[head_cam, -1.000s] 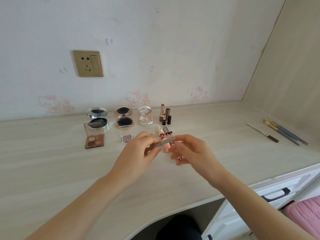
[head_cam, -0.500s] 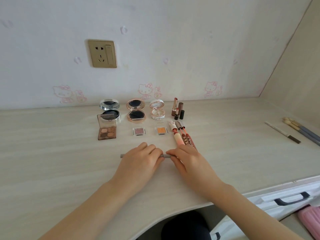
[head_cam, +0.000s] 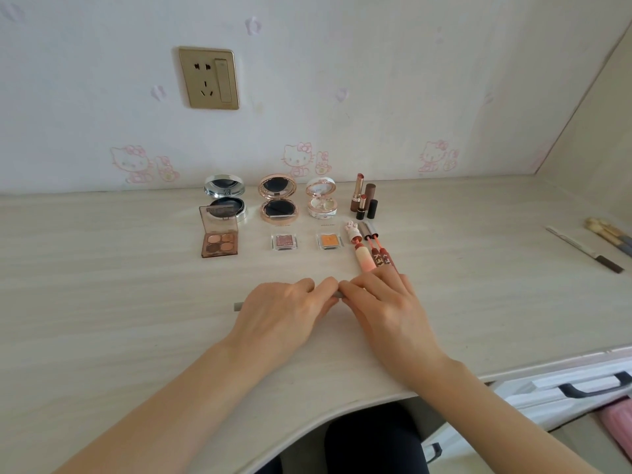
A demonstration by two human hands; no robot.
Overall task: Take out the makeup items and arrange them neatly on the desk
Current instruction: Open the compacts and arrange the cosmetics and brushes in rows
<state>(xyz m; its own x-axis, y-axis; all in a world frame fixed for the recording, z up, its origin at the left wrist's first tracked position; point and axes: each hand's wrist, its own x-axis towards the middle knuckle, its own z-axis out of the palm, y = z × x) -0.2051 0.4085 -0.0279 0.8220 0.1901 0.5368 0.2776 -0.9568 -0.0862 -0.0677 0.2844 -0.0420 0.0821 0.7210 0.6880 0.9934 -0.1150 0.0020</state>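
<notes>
Hands: left hand (head_cam: 284, 313) and right hand (head_cam: 386, 311) together at 6 o'clock, both gripping grey pencil (head_cam: 238, 306) laid flat on bench (head_cam: 102, 302).
Arranged, 12 o'clock: compacts (head_cam: 277, 203), palette (head_cam: 219, 239), pans (head_cam: 285, 241), lipsticks (head_cam: 364, 200), glosses (head_cam: 367, 258).
Outstanding, apparently: pencil release; brushes (head_cam: 612, 237) loose at 3 o'clock.
</notes>
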